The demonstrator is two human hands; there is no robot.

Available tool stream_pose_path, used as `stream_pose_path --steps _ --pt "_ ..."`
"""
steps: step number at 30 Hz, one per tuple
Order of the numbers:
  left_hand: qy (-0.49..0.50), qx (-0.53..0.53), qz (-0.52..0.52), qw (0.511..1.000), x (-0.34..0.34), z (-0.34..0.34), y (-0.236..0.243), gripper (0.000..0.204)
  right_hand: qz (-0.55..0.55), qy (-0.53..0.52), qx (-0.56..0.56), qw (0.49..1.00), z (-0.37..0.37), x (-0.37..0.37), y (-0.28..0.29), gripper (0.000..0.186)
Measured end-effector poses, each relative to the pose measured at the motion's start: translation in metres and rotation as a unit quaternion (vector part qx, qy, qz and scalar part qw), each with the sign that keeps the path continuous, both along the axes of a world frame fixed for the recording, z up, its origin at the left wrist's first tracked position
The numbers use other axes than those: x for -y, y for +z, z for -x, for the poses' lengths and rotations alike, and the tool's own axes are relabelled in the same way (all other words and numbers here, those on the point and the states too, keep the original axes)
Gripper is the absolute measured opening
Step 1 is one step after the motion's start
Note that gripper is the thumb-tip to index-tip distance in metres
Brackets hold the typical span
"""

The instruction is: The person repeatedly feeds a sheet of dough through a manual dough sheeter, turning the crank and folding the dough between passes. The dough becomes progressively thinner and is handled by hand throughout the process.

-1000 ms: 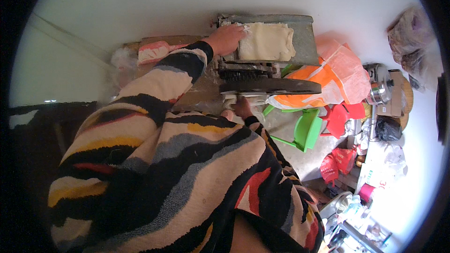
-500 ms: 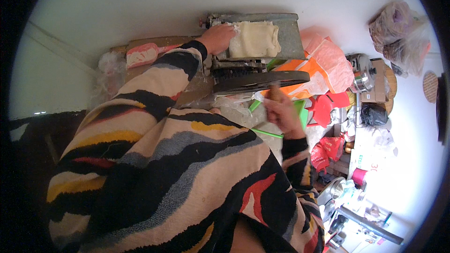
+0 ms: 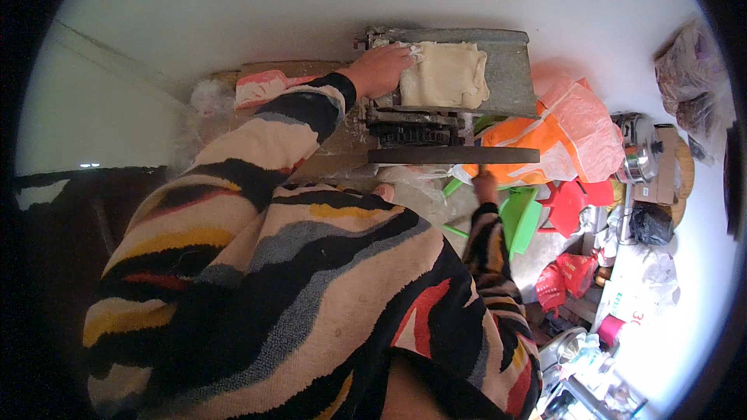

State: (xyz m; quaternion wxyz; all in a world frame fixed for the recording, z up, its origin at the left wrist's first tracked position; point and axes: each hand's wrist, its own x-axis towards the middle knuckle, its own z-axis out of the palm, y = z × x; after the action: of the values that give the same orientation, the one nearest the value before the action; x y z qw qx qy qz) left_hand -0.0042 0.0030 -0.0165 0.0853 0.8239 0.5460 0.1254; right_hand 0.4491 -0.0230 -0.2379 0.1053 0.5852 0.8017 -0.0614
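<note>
A hand-cranked dough roller with a metal tray [image 3: 510,70] stands against the wall. A pale, floury dough sheet [image 3: 443,76] lies on the tray, folded over at its right end. My left hand [image 3: 380,70] reaches over the roller end, its fingers stretched out and touching the dough's left edge. On the near side is a large dark wheel [image 3: 436,155], seen edge-on. Just below its right half, my right hand [image 3: 485,187] is closed round the wheel's handle, which is mostly hidden. Gears [image 3: 412,128] show between tray and wheel.
A pink scoop [image 3: 261,89] with flour lies on the board left of the roller. An orange and white bag [image 3: 572,128] stands to the right. Green [image 3: 520,218] and red [image 3: 572,206] plastic stools, a steel pot [image 3: 640,148] and red bags [image 3: 566,276] are farther right.
The wheel has turned from slanted to edge-on in view, and my right hand has moved to beneath it. My left hand stays at the dough's edge. The whole view has shifted slightly.
</note>
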Motion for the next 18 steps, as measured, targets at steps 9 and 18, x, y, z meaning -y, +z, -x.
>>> stream_pose_path --steps 9,18 --pt "0.004 0.018 0.005 1.000 0.000 -0.003 0.005 0.042 0.235 0.082 -0.285 0.926 0.209 0.109 -0.026 0.044" --pt "-0.023 0.077 -0.127 0.989 0.001 0.000 -0.003 0.026 0.473 -0.119 -0.496 0.718 0.244 0.119 0.253 0.026"
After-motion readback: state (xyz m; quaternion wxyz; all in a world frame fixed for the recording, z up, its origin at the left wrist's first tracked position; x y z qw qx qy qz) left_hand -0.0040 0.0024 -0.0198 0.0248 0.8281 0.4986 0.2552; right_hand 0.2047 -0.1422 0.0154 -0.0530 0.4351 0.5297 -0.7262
